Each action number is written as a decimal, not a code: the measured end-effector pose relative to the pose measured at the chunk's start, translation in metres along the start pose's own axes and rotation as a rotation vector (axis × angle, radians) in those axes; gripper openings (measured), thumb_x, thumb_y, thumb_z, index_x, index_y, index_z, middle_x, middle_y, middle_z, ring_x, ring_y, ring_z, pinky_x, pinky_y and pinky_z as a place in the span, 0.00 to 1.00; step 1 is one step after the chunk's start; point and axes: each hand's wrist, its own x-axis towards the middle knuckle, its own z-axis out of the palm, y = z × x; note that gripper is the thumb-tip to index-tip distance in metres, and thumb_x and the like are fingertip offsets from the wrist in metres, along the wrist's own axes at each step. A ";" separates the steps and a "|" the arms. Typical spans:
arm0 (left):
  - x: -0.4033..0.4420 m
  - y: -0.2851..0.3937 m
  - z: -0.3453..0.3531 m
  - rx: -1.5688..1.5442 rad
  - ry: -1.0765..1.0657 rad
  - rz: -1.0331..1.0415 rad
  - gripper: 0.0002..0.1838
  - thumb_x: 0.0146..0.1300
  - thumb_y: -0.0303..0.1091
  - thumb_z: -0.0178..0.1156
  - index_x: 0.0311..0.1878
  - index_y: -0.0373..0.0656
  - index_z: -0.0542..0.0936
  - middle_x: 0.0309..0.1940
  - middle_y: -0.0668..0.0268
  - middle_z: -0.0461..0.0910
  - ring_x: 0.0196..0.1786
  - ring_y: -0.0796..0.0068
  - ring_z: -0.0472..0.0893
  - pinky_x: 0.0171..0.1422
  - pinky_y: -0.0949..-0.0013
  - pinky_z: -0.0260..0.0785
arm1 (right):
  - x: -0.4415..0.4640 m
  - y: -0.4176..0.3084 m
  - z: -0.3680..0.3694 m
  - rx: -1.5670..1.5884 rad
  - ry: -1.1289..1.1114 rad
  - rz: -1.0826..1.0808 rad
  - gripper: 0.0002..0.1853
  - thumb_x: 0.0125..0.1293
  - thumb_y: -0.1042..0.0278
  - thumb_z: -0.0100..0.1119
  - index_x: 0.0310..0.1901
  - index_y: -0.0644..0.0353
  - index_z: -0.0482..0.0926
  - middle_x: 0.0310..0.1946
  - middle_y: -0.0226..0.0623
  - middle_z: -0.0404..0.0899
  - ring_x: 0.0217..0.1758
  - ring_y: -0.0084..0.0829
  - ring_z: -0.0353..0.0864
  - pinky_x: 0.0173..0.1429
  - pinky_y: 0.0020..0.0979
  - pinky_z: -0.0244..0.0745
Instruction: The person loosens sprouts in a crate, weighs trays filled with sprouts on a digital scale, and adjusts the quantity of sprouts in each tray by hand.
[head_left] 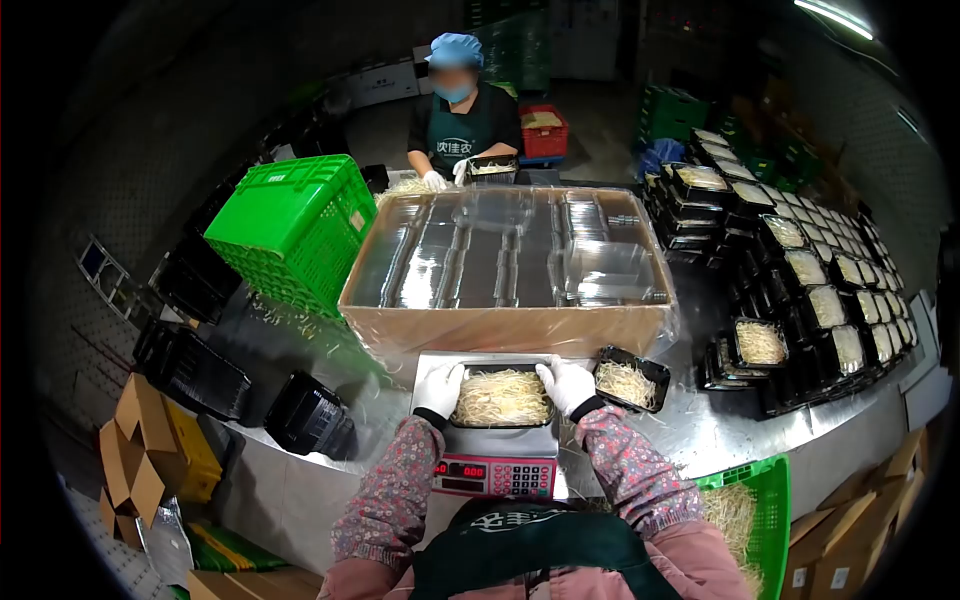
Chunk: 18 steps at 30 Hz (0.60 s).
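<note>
White lettering crosses the dark green apron point(540, 552) at the bottom edge, cropped at this angle; right of it a green basket point(781, 510) holds pale strands, near cardboard boxes point(840, 550) with labels too small to read. The pink-fronted scale point(495, 476) shows red digits, "000" legible in one window. On its plate sits a black tray point(503, 425) of pale strands, its ends gripped by the gloved left hand point(438, 388) and gloved right hand point(568, 386), each partly closed over the rim. Beside the right hand, a second tray point(655, 373) lies tilted on the metal surface point(690, 440). Beyond, a carton point(510, 330) of clear plastic pieces blocks the middle, with a tilted green crate point(285, 215) at left and stacked filled trays point(825, 308) at right. Behind it, a co-worker point(463, 120) wears an apron reading "佳农", its first character unclear; farther back stands a red crate point(545, 140).
</note>
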 end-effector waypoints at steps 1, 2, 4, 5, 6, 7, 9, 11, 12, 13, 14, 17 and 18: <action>0.002 -0.011 0.006 -0.228 -0.048 -0.081 0.15 0.68 0.34 0.57 0.52 0.36 0.82 0.44 0.59 0.84 0.48 0.63 0.82 0.57 0.65 0.72 | -0.001 0.010 0.009 0.098 0.043 -0.018 0.16 0.70 0.52 0.55 0.46 0.58 0.79 0.35 0.45 0.85 0.39 0.39 0.85 0.45 0.37 0.77; 0.002 -0.020 0.011 -0.455 -0.098 -0.164 0.15 0.68 0.33 0.57 0.52 0.34 0.81 0.44 0.60 0.84 0.47 0.65 0.82 0.57 0.67 0.72 | -0.001 0.019 0.021 0.198 0.085 -0.033 0.15 0.69 0.55 0.57 0.45 0.59 0.80 0.37 0.44 0.85 0.40 0.35 0.85 0.46 0.34 0.77; 0.008 -0.030 0.012 -0.776 -0.188 -0.302 0.14 0.67 0.29 0.59 0.51 0.30 0.81 0.42 0.65 0.84 0.43 0.76 0.82 0.52 0.73 0.73 | 0.004 0.029 0.042 0.613 0.002 0.099 0.12 0.68 0.59 0.60 0.42 0.61 0.80 0.37 0.37 0.84 0.40 0.28 0.82 0.47 0.29 0.76; 0.006 -0.029 0.011 -0.869 -0.221 -0.376 0.13 0.67 0.29 0.60 0.51 0.30 0.81 0.41 0.65 0.84 0.42 0.76 0.82 0.51 0.73 0.73 | 0.006 0.032 0.048 0.819 -0.041 0.163 0.11 0.67 0.62 0.62 0.40 0.62 0.80 0.37 0.34 0.84 0.40 0.24 0.81 0.47 0.27 0.75; 0.005 -0.028 0.006 -0.960 -0.255 -0.449 0.13 0.66 0.28 0.61 0.50 0.31 0.82 0.40 0.65 0.84 0.41 0.77 0.82 0.50 0.74 0.73 | 0.006 0.034 0.054 0.977 -0.021 0.235 0.06 0.65 0.69 0.65 0.38 0.62 0.80 0.34 0.25 0.81 0.36 0.18 0.76 0.44 0.23 0.73; 0.005 -0.019 -0.001 -1.049 -0.288 -0.521 0.12 0.65 0.27 0.61 0.49 0.32 0.82 0.40 0.65 0.84 0.40 0.77 0.82 0.49 0.74 0.73 | 0.007 0.035 0.059 1.033 -0.008 0.228 0.06 0.64 0.69 0.65 0.38 0.60 0.79 0.32 0.25 0.80 0.35 0.17 0.74 0.43 0.23 0.72; 0.007 -0.031 0.009 -0.913 -0.208 -0.444 0.10 0.63 0.26 0.63 0.47 0.34 0.83 0.37 0.65 0.84 0.39 0.78 0.81 0.46 0.74 0.73 | 0.012 0.042 0.077 1.145 0.021 0.215 0.07 0.64 0.68 0.66 0.37 0.58 0.78 0.29 0.23 0.78 0.31 0.16 0.71 0.39 0.22 0.69; 0.005 -0.026 0.014 -0.906 -0.142 -0.414 0.10 0.63 0.26 0.63 0.46 0.34 0.83 0.37 0.66 0.84 0.38 0.79 0.81 0.45 0.74 0.73 | 0.012 0.038 0.077 1.147 0.043 0.183 0.06 0.65 0.68 0.65 0.37 0.57 0.77 0.28 0.23 0.77 0.31 0.15 0.71 0.37 0.21 0.69; 0.001 -0.025 0.014 -0.859 -0.127 -0.396 0.10 0.63 0.27 0.64 0.45 0.34 0.83 0.36 0.67 0.84 0.36 0.80 0.81 0.43 0.76 0.73 | 0.010 0.039 0.074 1.139 0.032 0.173 0.07 0.65 0.67 0.65 0.37 0.57 0.77 0.28 0.23 0.77 0.31 0.15 0.72 0.37 0.21 0.69; -0.003 -0.023 0.014 -0.846 -0.095 -0.337 0.10 0.63 0.29 0.65 0.45 0.34 0.83 0.36 0.68 0.84 0.36 0.81 0.80 0.41 0.77 0.73 | 0.007 0.036 0.067 1.131 0.020 0.163 0.07 0.65 0.67 0.65 0.37 0.57 0.77 0.28 0.23 0.77 0.31 0.14 0.72 0.37 0.21 0.69; -0.008 -0.021 0.012 -0.833 -0.062 -0.278 0.11 0.62 0.30 0.66 0.45 0.34 0.83 0.35 0.69 0.83 0.35 0.81 0.80 0.39 0.77 0.73 | 0.004 0.037 0.060 1.061 0.004 0.178 0.09 0.65 0.63 0.66 0.37 0.57 0.77 0.28 0.22 0.77 0.33 0.14 0.72 0.39 0.20 0.69; -0.040 -0.003 -0.013 -0.785 -0.042 -0.462 0.20 0.60 0.36 0.70 0.51 0.37 0.78 0.37 0.70 0.80 0.35 0.82 0.80 0.29 0.78 0.72 | -0.028 0.013 -0.013 0.916 -0.290 0.369 0.20 0.64 0.54 0.68 0.41 0.57 0.68 0.25 0.29 0.78 0.19 0.17 0.73 0.20 0.21 0.69; -0.052 0.018 -0.032 -0.851 -0.120 -0.563 0.20 0.61 0.35 0.69 0.52 0.36 0.76 0.39 0.67 0.79 0.36 0.77 0.81 0.33 0.74 0.76 | -0.038 0.020 -0.012 0.963 -0.390 0.367 0.23 0.63 0.52 0.68 0.42 0.56 0.64 0.24 0.33 0.78 0.15 0.19 0.73 0.13 0.22 0.67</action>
